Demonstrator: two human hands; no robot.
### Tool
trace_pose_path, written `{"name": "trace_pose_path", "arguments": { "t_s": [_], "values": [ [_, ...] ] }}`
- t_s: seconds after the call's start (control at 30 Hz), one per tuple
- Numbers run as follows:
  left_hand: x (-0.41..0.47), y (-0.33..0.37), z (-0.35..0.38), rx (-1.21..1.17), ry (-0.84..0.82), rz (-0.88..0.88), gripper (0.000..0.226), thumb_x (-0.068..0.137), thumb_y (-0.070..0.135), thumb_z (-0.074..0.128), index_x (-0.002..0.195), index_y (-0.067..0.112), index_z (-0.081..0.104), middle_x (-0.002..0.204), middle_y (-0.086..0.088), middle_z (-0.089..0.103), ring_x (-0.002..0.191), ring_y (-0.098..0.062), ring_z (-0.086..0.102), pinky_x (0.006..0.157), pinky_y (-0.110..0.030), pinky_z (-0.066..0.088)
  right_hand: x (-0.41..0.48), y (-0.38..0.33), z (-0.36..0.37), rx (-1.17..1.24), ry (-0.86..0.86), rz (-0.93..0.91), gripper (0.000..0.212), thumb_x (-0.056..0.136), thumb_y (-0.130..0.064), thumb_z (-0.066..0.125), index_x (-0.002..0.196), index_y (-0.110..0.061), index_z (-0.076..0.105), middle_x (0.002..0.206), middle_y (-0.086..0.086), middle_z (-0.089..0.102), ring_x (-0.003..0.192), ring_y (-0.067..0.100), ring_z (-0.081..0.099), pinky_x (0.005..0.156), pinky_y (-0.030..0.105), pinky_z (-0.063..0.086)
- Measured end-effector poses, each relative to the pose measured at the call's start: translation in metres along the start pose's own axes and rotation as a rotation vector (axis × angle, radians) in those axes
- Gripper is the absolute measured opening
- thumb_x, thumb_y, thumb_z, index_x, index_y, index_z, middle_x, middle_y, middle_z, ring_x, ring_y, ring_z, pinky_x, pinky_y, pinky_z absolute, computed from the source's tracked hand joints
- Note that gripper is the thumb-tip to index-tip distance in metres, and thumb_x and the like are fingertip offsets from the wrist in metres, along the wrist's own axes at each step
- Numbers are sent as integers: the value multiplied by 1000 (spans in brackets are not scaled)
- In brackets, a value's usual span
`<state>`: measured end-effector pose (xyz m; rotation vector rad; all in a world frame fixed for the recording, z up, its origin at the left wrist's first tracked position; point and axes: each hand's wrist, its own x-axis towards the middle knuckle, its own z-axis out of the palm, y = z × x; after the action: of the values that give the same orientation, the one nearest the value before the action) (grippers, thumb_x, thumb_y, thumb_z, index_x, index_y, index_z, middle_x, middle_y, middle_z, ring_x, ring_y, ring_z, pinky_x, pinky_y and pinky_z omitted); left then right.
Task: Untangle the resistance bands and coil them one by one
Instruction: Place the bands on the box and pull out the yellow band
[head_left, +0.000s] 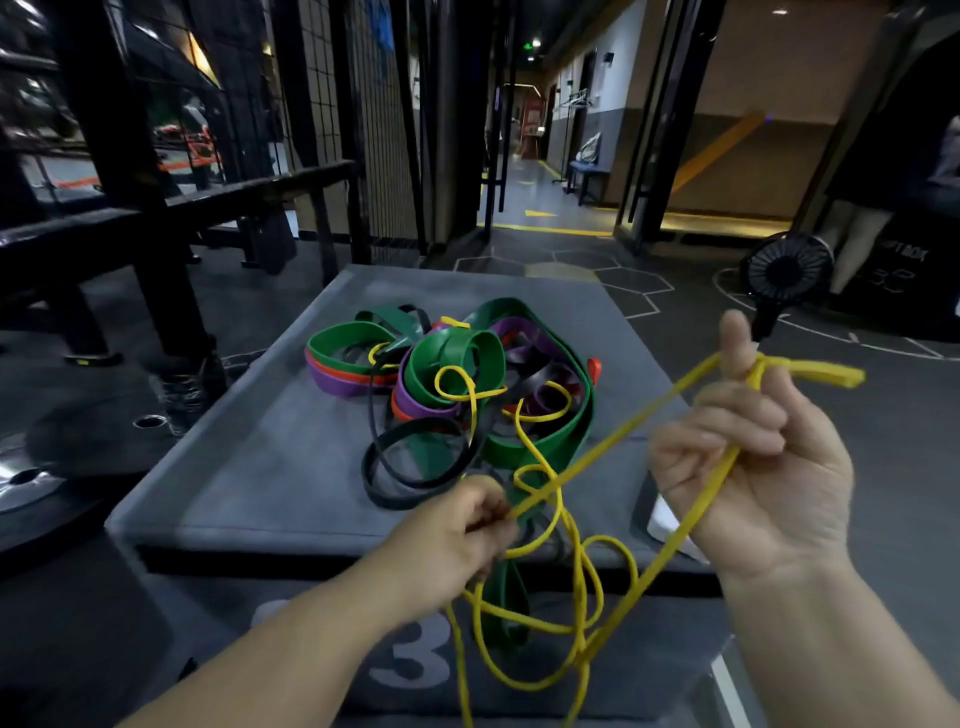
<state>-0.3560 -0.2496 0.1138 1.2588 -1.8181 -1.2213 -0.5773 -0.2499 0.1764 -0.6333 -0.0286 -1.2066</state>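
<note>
A tangled heap of resistance bands lies on top of a grey padded box: wide green, purple, orange and black loops with a thin yellow band threaded through them. My right hand is raised to the right of the heap and shut on the yellow band, which wraps around the thumb with its end sticking out to the right. My left hand pinches the same yellow band at the box's near edge. A taut stretch runs between the two hands. Slack yellow loops and a green band hang over the front.
The box front shows a large "3". A black metal rack stands to the left, a small black fan on the floor at right, and a person's legs beyond it. A corridor opens straight ahead.
</note>
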Motion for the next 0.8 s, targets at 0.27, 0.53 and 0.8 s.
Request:
{"name": "trace_pose_path", "arguments": {
  "t_s": [0.27,0.53,0.8],
  "values": [
    [2,-3,14,31,-77,118,13,97,15,55,88,25,53,65,11,56,60,2,48,62,-15,39,25,38,-16,-389,369,-58,50,93,-17,46,140,-35,40,70,0,70,95,27,72,90,45,55],
    [14,-8,-2,49,65,196,13,77,39,67,88,42,62,80,5,69,76,-14,67,76,-36,55,26,72,-39,-1043,487,595,17,105,-31,41,117,-22,49,59,4,56,41,12,48,38,20,39],
    [15,-31,-41,287,-121,-34,16,86,21,71,90,23,55,80,2,66,77,-19,63,78,-43,54,22,53,-37,-860,521,491,30,103,-27,41,126,-10,51,42,-1,33,32,7,21,34,11,15]
  ]
}}
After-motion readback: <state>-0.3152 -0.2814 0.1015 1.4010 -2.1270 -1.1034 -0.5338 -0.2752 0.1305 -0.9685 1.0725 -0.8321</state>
